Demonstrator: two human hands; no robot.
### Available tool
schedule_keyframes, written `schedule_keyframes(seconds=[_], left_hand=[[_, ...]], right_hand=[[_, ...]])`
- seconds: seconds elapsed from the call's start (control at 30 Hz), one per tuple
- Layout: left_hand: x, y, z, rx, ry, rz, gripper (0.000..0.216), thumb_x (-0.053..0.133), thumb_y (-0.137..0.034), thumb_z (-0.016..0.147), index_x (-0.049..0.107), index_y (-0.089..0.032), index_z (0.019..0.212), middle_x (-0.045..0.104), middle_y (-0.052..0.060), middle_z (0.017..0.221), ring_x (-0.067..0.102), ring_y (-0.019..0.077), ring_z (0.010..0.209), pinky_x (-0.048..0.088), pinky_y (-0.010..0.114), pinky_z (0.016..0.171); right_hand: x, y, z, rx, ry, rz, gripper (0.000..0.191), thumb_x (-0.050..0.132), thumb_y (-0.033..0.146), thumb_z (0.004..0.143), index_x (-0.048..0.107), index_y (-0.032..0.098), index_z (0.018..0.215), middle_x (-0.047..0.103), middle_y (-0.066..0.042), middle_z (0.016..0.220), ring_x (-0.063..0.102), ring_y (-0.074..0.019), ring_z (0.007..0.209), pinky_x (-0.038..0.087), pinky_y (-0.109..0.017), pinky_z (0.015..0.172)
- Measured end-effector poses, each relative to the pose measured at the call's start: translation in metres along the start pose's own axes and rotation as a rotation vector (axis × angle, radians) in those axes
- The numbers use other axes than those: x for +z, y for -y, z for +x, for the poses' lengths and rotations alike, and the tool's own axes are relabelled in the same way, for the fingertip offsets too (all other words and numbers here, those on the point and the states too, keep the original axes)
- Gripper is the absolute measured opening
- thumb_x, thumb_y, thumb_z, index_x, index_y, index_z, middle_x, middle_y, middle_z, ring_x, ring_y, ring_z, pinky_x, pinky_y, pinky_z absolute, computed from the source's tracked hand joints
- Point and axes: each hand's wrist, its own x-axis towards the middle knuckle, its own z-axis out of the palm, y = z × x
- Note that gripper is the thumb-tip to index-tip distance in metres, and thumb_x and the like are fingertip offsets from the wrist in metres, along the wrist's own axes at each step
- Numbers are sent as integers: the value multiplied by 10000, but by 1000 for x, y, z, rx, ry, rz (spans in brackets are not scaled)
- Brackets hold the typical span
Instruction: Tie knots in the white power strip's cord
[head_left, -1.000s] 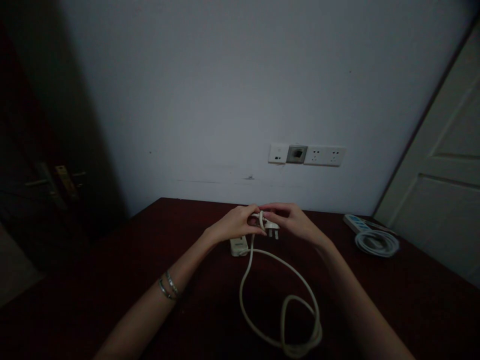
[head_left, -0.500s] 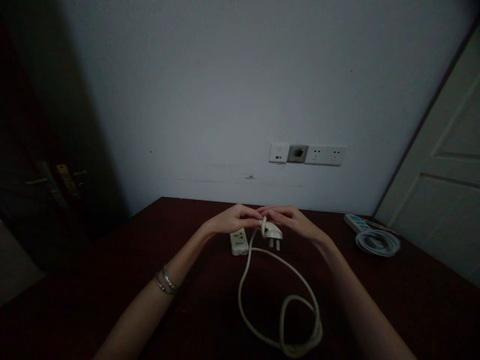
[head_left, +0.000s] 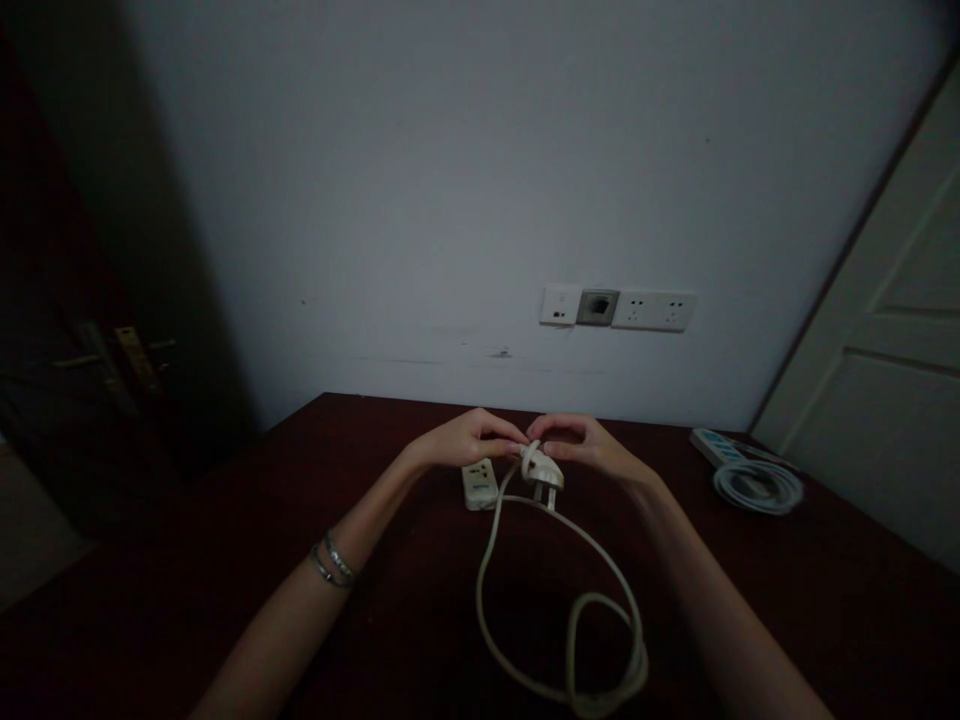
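A white power plug (head_left: 543,470) hangs with its prongs pointing down, and its white cord (head_left: 487,610) is looped around the neck of the plug. My left hand (head_left: 480,438) pinches the cord just left of the plug, thumb and fingers together. From the other side, my right hand (head_left: 581,440) pinches the loop of cord above the plug; its fingertips almost meet those of the left. Below, the cord spreads in a wide ring with a smaller loop. A white power strip (head_left: 480,484) lies partly behind my left hand, its sockets facing up.
On the right of the dark red table (head_left: 360,420) lies a second power strip (head_left: 715,447) with blue sockets, beside its coiled white cable (head_left: 757,488). Wall sockets (head_left: 652,311) sit above the table. A pale door (head_left: 892,340) stands at right.
My right fingers have curled in from lying stretched over the plug to a pinch on the cord loop. The plug has tilted and dropped slightly.
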Motion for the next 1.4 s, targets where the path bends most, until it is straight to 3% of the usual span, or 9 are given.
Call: schedule_keyframes(seconds=[0.37, 0.7, 0.83, 0.97, 1.1, 1.23, 1.4], left_hand=[[-3, 1, 0, -23, -59, 66, 267, 478, -287, 824, 678, -166, 953, 678, 61, 878, 566, 136, 767, 418, 237, 704], [-5, 13, 2, -153, -99, 128, 311, 449, -343, 817, 669, -133, 880, 567, 17, 613, 412, 85, 502, 306, 198, 478], [-6, 20, 3, -217, -163, 119, 318, 432, -343, 814, 658, -119, 832, 497, -5, 529, 384, 80, 455, 261, 195, 437], [-11, 29, 4, -296, -287, 114, 297, 443, -337, 795, 609, -116, 687, 432, -27, 467, 388, 82, 423, 260, 197, 421], [-17, 38, 5, -349, -400, -11, 258, 463, -287, 766, 513, -133, 565, 374, -47, 434, 344, 63, 382, 244, 192, 401], [-17, 42, 6, -351, -478, -129, 219, 468, -251, 762, 512, -134, 582, 377, -49, 452, 328, 51, 372, 245, 191, 396], [-13, 37, 7, -331, -461, -112, 216, 476, -258, 772, 561, -124, 626, 393, -45, 449, 337, 52, 363, 234, 195, 394]], right_hand=[[5, -2, 4, -36, -115, 56, 305, 701, 432, 619, 568, 167, 691, 552, -21, 804, 505, -142, 736, 396, -274, 664], [5, -9, 5, -29, -111, 168, 283, 710, 394, 630, 553, 162, 670, 519, -6, 774, 467, -99, 633, 352, -233, 542], [6, -14, 7, 21, -111, 254, 282, 700, 390, 652, 527, 173, 704, 524, 4, 721, 421, -75, 537, 318, -221, 474], [-3, -17, 4, -49, -194, 353, 317, 731, 370, 616, 483, 178, 658, 503, 10, 738, 443, -76, 550, 295, -207, 446], [-16, -12, -3, -21, -173, 267, 321, 718, 399, 625, 485, 179, 650, 526, 3, 682, 468, -88, 537, 301, -216, 441], [-16, -7, -3, 74, -155, 72, 326, 658, 462, 677, 517, 168, 695, 544, 4, 580, 478, -89, 508, 370, -228, 478], [2, -8, 7, 203, -107, -26, 483, 543, 546, 742, 514, 173, 1049, 594, -85, 927, 586, -126, 630, 415, -206, 427]])
